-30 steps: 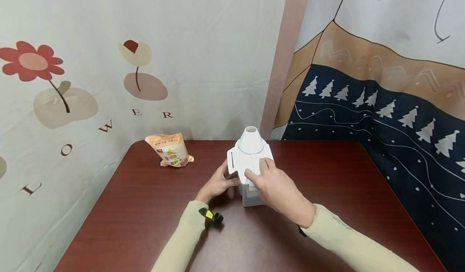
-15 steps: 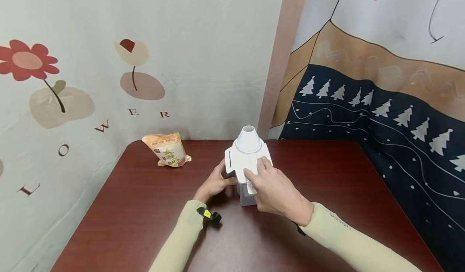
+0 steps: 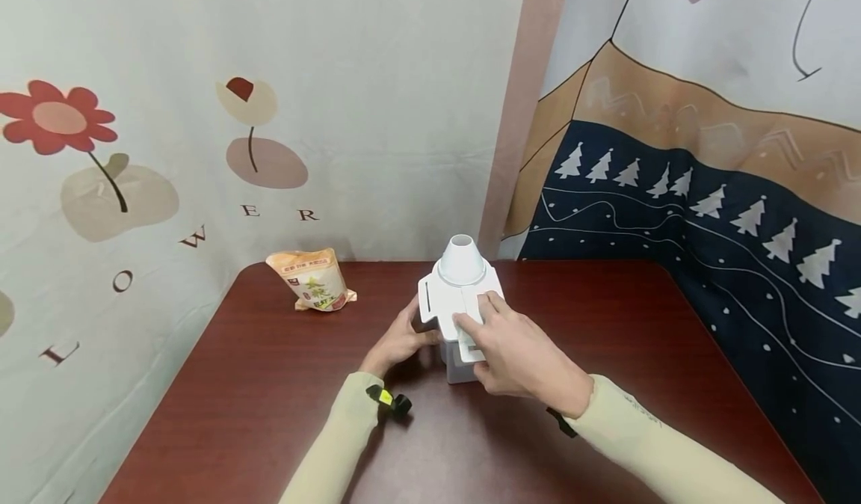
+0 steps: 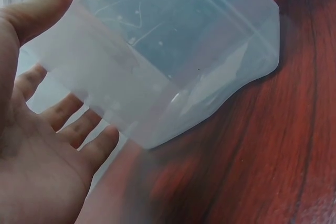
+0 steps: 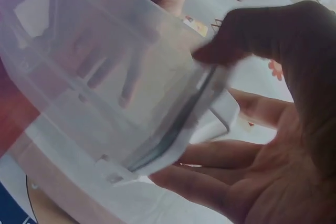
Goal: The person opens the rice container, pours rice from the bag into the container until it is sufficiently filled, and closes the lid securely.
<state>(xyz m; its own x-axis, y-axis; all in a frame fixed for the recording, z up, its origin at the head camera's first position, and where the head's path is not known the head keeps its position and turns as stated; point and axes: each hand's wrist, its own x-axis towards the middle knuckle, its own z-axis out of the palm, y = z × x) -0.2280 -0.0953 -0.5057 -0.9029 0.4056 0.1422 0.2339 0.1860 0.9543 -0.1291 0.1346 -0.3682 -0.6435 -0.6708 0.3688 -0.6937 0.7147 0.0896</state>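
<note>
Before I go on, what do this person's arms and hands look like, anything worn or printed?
Long, pale yellow-green fabric left sleeve and matching right sleeve, the latter with unreadable dark lettering. On the left, a black wrist device with a yellow patch; on the right, a partly visible black strap. Left hand and right hand ungloved.

Pale yellow sleeves [image 3: 339, 433] bear black wrist straps [image 3: 562, 422], one marked yellow

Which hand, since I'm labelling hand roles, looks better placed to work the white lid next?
Probably the right hand: its fingers rest on top of the white lid. The left hand is lower, at the side of the translucent container, seemingly steadying it.
</note>
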